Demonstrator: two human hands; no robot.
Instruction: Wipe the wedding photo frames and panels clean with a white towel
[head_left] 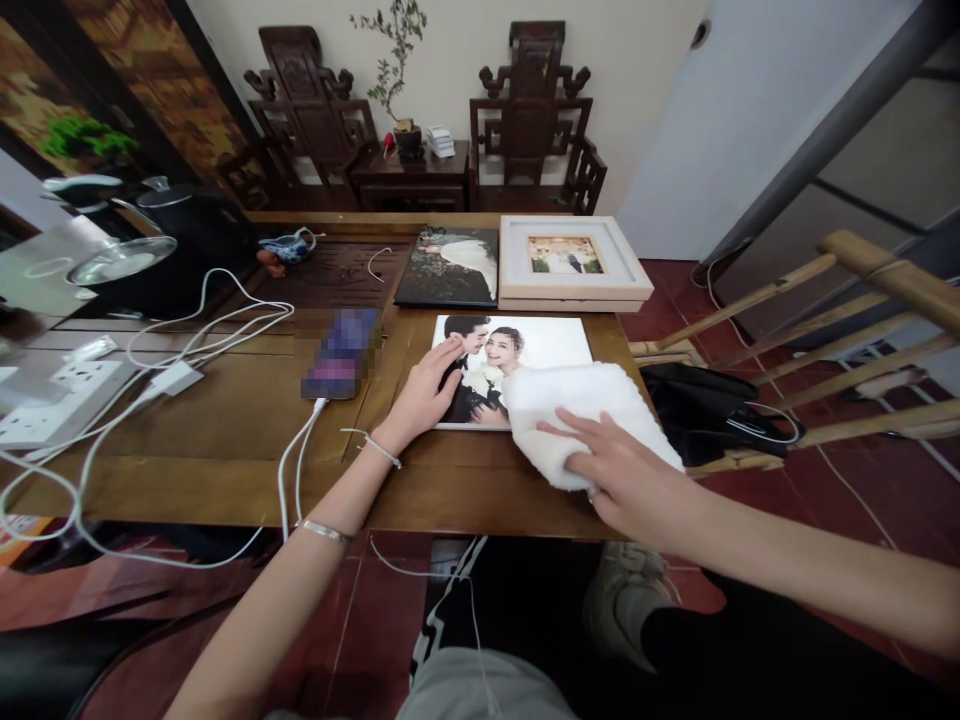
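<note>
A photo album (559, 340) with a couple's portrait on its cover lies flat near the front of the wooden table. My left hand (429, 392) rests on its left side, fingers stretched out over the picture. My right hand (619, 465) grips a folded white towel (585, 395), with some fingers spread on top of it. The towel covers the album's lower right part and reaches past its right edge. Behind the album are a dark photo album (450, 268) and a pale box with a framed photo (574, 265), side by side.
Left of the album lies a phone (341, 352) with a white cable (296, 460) plugged in. A power strip (64, 400), tangled cords and a black kettle (187, 225) occupy the table's left side. A bamboo chair (817, 370) holding a black bag (697, 415) stands at the right.
</note>
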